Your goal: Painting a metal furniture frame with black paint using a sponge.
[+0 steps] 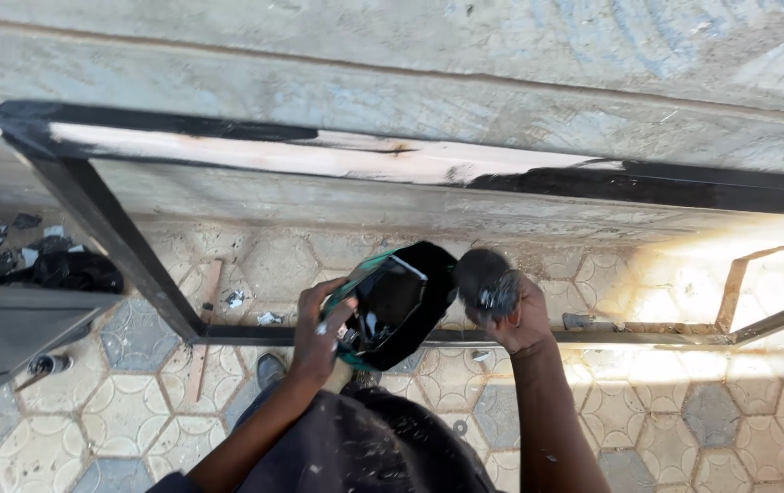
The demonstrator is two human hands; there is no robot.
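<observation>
My left hand (317, 330) grips a cut-open container (397, 299) with a green outside and a black, paint-coated inside, tilted toward me. My right hand (518, 317) holds a round black paint-soaked sponge or pad (485, 281) just right of the container's rim. In front of me stands a metal frame (127, 242), its legs and lower bar black. Its top bar (319, 157) is partly pale and bare, with black paint at both ends.
A concrete wall (410, 73) rises behind the frame. The ground is hexagonal paving (127, 411). A wooden stick (205, 329) lies by the frame's leg. Dark rags and debris (54, 265) sit at left, beside a grey metal sheet (8, 329). An unpainted frame part (739, 292) is at right.
</observation>
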